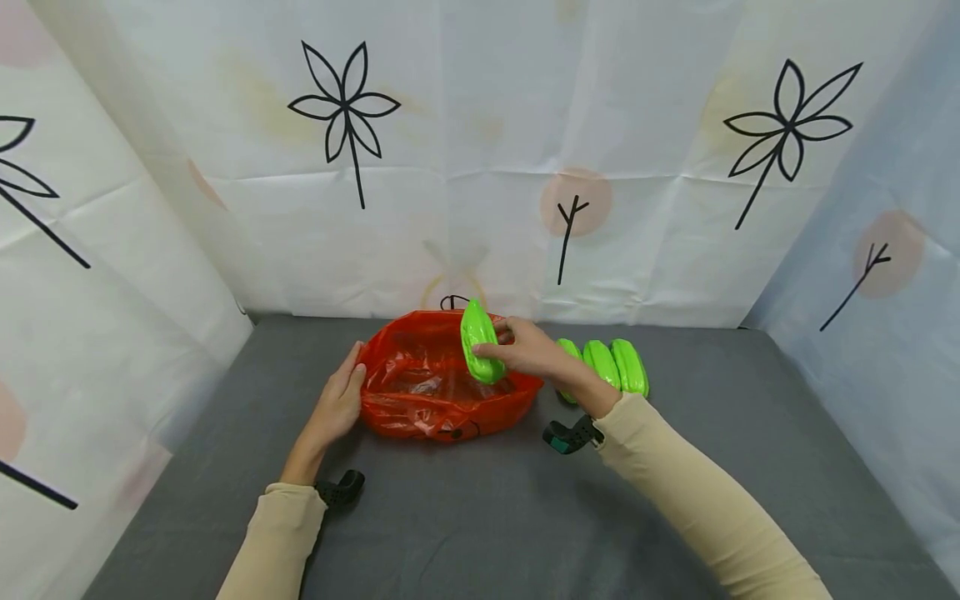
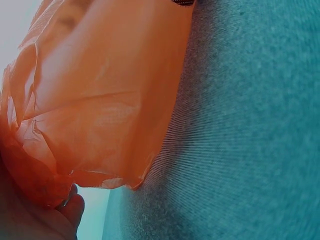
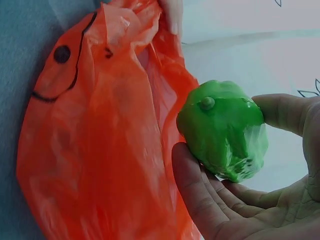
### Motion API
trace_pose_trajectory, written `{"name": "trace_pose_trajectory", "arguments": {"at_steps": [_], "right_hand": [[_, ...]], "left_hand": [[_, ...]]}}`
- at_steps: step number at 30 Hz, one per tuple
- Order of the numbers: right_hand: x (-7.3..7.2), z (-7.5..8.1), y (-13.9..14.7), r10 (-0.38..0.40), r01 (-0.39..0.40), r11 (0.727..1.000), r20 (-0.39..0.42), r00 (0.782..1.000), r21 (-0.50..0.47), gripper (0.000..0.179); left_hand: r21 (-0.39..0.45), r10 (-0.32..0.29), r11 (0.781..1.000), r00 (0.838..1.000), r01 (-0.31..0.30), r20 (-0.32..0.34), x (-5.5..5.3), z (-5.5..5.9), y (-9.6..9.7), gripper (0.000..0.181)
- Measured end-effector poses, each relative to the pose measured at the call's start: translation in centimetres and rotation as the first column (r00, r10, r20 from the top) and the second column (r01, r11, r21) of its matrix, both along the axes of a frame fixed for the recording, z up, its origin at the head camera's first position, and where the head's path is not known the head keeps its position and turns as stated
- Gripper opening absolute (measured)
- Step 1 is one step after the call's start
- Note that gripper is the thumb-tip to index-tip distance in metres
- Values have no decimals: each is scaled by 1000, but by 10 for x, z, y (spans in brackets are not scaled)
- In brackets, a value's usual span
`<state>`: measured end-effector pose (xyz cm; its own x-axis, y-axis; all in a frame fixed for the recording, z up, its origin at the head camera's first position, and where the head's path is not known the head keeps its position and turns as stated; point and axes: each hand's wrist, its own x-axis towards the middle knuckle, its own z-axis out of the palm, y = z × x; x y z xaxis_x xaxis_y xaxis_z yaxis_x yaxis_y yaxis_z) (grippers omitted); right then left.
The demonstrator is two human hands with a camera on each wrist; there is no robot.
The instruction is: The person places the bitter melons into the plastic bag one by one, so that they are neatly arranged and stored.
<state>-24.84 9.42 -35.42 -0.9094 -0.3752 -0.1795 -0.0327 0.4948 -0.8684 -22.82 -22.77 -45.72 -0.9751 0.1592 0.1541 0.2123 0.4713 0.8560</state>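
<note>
Head: glossy, lime-green, oblong vegetable [image 1: 476,332]

Makeshift booth: plant-printed cloth walls [image 1: 480,125], grey tabletop [image 1: 480,517].

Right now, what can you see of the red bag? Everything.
The red bag looks like thin, shiny, partly see-through plastic, creased, with black curved lines and a dot drawn on its near side. It lies on the gray table, mouth spread open. The left hand holds its left edge. The right hand holds a green object at the mouth; whether that touches the bag isn't clear.
</note>
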Motion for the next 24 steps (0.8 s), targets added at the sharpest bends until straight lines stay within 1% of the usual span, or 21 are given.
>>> {"name": "trace_pose_trajectory", "arguments": {"at_steps": [3, 5, 9, 11, 17, 20, 24], "right_hand": [[-3, -1, -11, 19, -17, 999, 33, 999, -41, 56], [-6, -3, -18, 40, -36, 997, 54, 998, -74, 50], [-10, -5, -32, 78, -75, 995, 52, 996, -68, 33], [-12, -7, -39, 91, -89, 995, 53, 994, -54, 29], [-18, -11, -60, 89, -84, 996, 139, 986, -44, 30], [-22, -12, -70, 87, -76, 995, 190, 978, -62, 30], [-27, -14, -82, 82, -56, 993, 250, 965, -108, 30]], "left_hand": [[4, -3, 1000, 1000, 3, -3, 0, -1, -1, 56], [6, -5, 1000, 1000, 5, -6, 1, -1, -1, 56], [7, -8, 1000, 1000, 8, -6, 1, -1, 0, 57], [8, -8, 1000, 1000, 8, -7, 1, -1, 1, 56], [4, -2, 1000, 1000, 2, -3, 1, -2, 1, 56], [-8, 4, 1000, 1000, -4, -11, 1, -2, 1, 56], [-22, 9, 1000, 1000, -9, -16, 1, -1, 1, 56]]}}
